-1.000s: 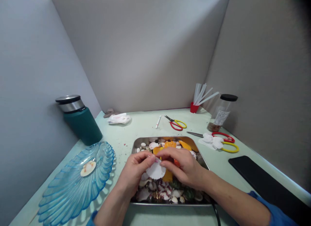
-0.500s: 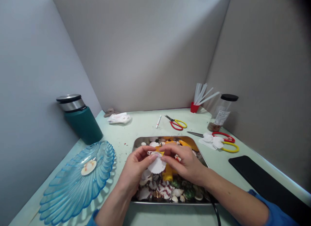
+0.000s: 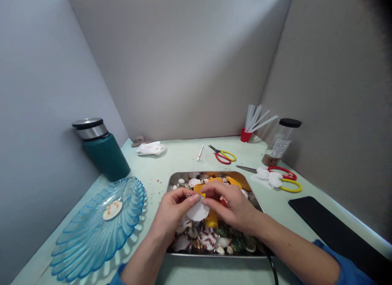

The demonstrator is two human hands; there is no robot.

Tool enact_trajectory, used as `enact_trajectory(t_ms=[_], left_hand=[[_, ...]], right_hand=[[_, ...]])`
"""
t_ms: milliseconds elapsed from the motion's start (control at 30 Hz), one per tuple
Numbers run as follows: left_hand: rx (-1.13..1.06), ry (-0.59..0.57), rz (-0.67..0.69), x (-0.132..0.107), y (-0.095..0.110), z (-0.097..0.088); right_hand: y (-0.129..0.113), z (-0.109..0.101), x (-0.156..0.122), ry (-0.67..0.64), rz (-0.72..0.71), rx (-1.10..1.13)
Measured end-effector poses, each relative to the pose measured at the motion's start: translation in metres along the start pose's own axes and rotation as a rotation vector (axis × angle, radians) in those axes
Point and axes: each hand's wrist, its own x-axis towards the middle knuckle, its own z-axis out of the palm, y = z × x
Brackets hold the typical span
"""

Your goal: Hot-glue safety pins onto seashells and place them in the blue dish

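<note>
My left hand (image 3: 174, 209) pinches the top edge of a white scallop shell (image 3: 198, 211) between thumb and forefinger. A thin metal safety pin (image 3: 190, 195) lies across that edge, partly hidden by the fingertips. From the other side my right hand (image 3: 231, 203) closes thumb and forefinger at the shell's upper right corner, by the pin's end. Both hands are over a metal tray (image 3: 260, 203) full of assorted shells. Under the right hand lies a yellow glue gun (image 3: 211, 219), mostly covered, and a black cord (image 3: 272, 268) runs over the tray's front edge.
A blue shell-shaped dish (image 3: 88, 240) at left holds one scallop shell (image 3: 112, 210). Behind it stands a green bottle (image 3: 105, 158). Scissors (image 3: 225, 156), a white stick (image 3: 200, 153), more scissors (image 3: 289, 185), a jar (image 3: 280, 144), a red cup of glue sticks (image 3: 245, 135) and a black pad (image 3: 330, 232) lie around.
The fingers have shifted slightly over the pin, and less of it shows now. The shell stays between both hands, a little lower.
</note>
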Motion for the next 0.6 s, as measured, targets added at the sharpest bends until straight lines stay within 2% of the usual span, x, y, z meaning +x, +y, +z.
enact_trajectory(t_ms=[267,500,600], left_hand=[[0.057,0.007,-0.006,0.0018,-0.0024,-0.0016],[-0.038,-0.045,-0.026,-0.0013,0.0011,0.0036],[-0.027,-0.021,-0.032,-0.0021,0.0016,0.0039]], right_hand=[[-0.002,-0.0017,0.0017,-0.025,-0.003,0.01],[0.0015,-0.0026,0.0039,0.032,0.054,0.007],[0.0014,-0.0023,0.0041,0.03,0.071,0.021]])
